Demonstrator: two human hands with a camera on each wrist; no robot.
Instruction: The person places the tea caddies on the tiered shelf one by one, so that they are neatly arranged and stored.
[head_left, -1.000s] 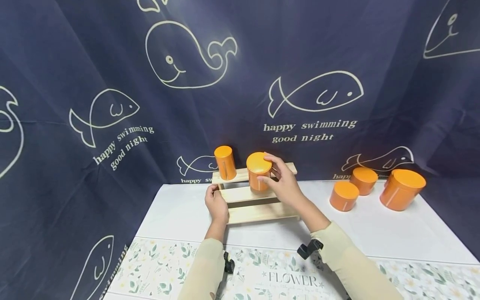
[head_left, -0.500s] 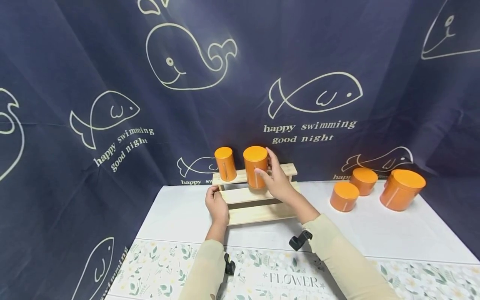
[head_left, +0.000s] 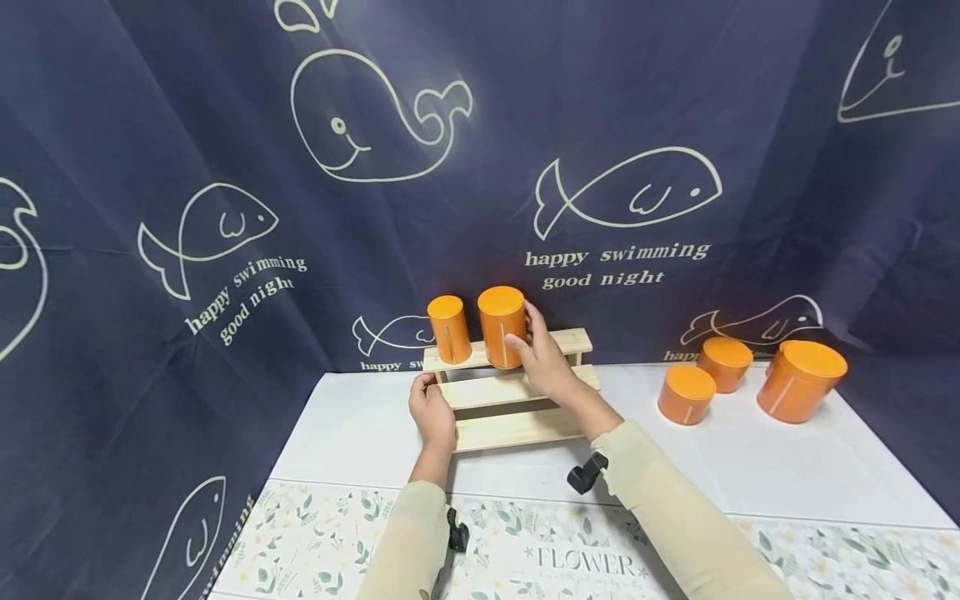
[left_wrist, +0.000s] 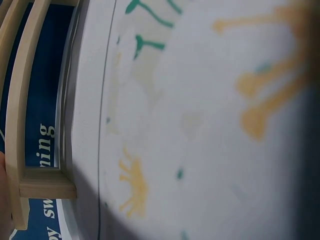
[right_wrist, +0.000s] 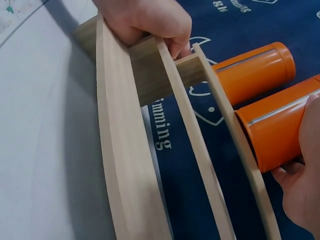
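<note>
My right hand [head_left: 546,362] grips a lidded orange canister [head_left: 498,325] from its right side. The canister stands upright at the top tier of a three-tier wooden step shelf [head_left: 517,429]; in the right wrist view its base meets the top board's edge. Left of it, a slimmer orange canister [head_left: 450,329] stands on the same tier, with a gap between. My left hand [head_left: 432,412] grips the shelf's left end, its fingers curled round the wood in the right wrist view. The left wrist view shows a wooden end piece [left_wrist: 47,185] and little of the hand.
To the right on the white table [head_left: 630,467] stand a short orange canister [head_left: 686,396], another short one [head_left: 725,364] behind it, and a wide larger one [head_left: 801,382]. A dark blue curtain [head_left: 480,225] with fish drawings hangs right behind the shelf.
My right hand has carried the canister up, back and slightly left, from before the middle tier to the top tier. The left hand has stayed at the shelf's left end.
</note>
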